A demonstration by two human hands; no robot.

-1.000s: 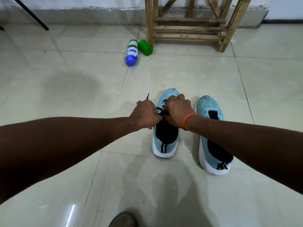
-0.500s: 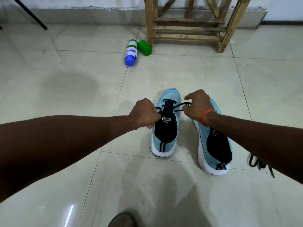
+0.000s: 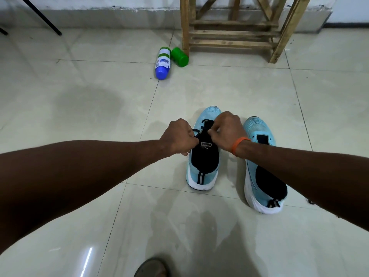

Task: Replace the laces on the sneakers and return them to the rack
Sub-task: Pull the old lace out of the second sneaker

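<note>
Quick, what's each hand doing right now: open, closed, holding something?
Left hand: closed, pinching the black lace of the left sneaker.
Right hand: closed, pinching the same lace over that sneaker's eyelets.

Both arms outstretched, 2 hands close together.
Left hand [image 3: 178, 136] fisted, right hand [image 3: 225, 130] curled, orange band [image 3: 238, 145] on its wrist; both pinch the lace [image 3: 198, 129].
</note>
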